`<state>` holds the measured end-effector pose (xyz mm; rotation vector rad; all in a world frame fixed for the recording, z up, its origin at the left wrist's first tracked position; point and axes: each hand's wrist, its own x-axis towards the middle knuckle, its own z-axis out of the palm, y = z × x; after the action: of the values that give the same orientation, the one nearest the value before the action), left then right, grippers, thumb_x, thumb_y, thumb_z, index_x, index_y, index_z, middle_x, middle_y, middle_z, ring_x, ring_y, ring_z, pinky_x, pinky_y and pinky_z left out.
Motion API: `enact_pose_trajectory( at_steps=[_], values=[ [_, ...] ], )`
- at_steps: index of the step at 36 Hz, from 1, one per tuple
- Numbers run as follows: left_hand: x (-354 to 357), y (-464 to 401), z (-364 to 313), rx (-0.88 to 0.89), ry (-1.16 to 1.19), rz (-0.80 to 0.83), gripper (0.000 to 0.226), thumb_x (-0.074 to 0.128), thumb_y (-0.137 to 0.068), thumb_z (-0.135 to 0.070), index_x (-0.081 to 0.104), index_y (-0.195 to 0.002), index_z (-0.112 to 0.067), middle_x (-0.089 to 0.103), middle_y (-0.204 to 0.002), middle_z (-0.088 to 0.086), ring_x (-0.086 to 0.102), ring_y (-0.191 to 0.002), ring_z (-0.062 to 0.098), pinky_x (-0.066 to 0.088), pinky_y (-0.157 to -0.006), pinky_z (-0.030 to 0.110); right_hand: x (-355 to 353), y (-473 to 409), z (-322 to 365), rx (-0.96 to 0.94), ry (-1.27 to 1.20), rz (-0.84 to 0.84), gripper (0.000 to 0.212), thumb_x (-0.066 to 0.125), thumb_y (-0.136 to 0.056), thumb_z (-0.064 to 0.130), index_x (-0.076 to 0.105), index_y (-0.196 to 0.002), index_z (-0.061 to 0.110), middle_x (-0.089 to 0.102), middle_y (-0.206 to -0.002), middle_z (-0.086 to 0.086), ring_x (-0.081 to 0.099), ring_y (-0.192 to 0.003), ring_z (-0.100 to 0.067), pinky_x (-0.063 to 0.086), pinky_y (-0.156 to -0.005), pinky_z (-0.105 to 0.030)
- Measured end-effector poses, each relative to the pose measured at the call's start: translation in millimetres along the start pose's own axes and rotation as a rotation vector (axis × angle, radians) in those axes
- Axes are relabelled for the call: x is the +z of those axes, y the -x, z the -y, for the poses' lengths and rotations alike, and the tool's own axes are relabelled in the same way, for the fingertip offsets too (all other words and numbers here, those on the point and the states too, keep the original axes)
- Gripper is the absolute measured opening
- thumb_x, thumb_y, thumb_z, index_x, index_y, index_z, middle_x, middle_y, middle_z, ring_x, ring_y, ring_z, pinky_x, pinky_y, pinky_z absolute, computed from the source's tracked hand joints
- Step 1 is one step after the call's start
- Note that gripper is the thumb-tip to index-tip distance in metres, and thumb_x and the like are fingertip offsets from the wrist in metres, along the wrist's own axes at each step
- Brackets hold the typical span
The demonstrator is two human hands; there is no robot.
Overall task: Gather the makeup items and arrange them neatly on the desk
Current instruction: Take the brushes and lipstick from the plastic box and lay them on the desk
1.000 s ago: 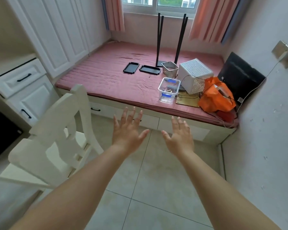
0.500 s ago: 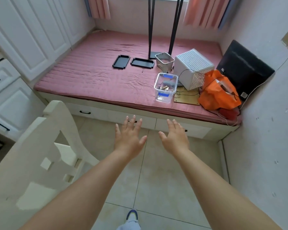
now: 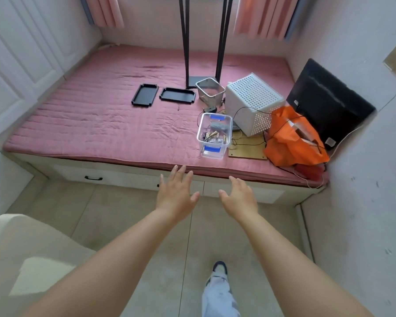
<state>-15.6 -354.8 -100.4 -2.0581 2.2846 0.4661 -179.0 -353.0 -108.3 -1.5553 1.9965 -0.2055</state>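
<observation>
A clear plastic box [image 3: 214, 134] with blue clips sits near the front edge of the pink mattress [image 3: 105, 117]; several small makeup items lie inside it. Two black trays [image 3: 145, 94] [image 3: 177, 95] lie flat further back, beside a clear square bin [image 3: 210, 90]. My left hand [image 3: 176, 195] and my right hand [image 3: 238, 197] reach forward, palms down with fingers spread, holding nothing. Both hover over the floor just short of the platform's edge, below the clear box.
A white perforated crate [image 3: 254, 102], an orange bag [image 3: 293, 138], a black panel [image 3: 329, 104] and loose cables crowd the mattress's right side. A black stand [image 3: 204, 42] rises at the back. A white chair [image 3: 28, 252] is at lower left. My foot [image 3: 220, 268] is on the tiled floor.
I have stepped closer to the platform bed; the box and trays loom larger, the chair has slid to the lower left, and both hands stay open, nearer the mattress edge.
</observation>
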Motion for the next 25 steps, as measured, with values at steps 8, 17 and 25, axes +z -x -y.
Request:
enact_pose_trajectory(
  at_steps=[8, 17, 25],
  values=[
    [-12.3, -98.0, -21.0, -0.078, -0.014, 0.01, 0.064, 0.044, -0.094, -0.043, 0.019, -0.148, -0.019, 0.009, -0.158, -0.001, 0.0, -0.146, 0.019, 0.005, -0.117, 0.046, -37.9, -98.4, -13.8, -0.025, 0.002, 0.088, 0.058, 0.046, -0.094, 0.032, 0.025, -0.147, 0.019, 0.026, -0.152, -0.002, 0.024, -0.139, -0.023, 0.028, -0.11, -0.037],
    [-14.8, -192.5, -55.1, -0.089, 0.086, 0.016, 0.061, 0.046, -0.094, -0.04, 0.022, -0.146, -0.02, 0.017, -0.155, 0.0, 0.006, -0.145, 0.019, 0.007, -0.119, 0.041, -68.7, -196.7, -24.9, -0.016, -0.005, 0.171, 0.049, 0.04, -0.095, 0.019, 0.032, -0.144, 0.018, 0.034, -0.148, -0.004, 0.034, -0.135, -0.024, 0.032, -0.108, -0.037],
    [-2.7, -276.9, -48.1, -0.089, 0.127, 0.098, 0.056, 0.048, -0.093, -0.037, 0.03, -0.143, -0.019, 0.024, -0.152, -0.001, 0.011, -0.144, 0.02, 0.012, -0.118, 0.04, -76.6, -278.5, -18.7, 0.017, -0.039, 0.204, 0.049, 0.037, -0.094, 0.013, 0.034, -0.142, 0.016, 0.037, -0.146, -0.007, 0.04, -0.13, -0.026, 0.036, -0.104, -0.037]
  ],
)
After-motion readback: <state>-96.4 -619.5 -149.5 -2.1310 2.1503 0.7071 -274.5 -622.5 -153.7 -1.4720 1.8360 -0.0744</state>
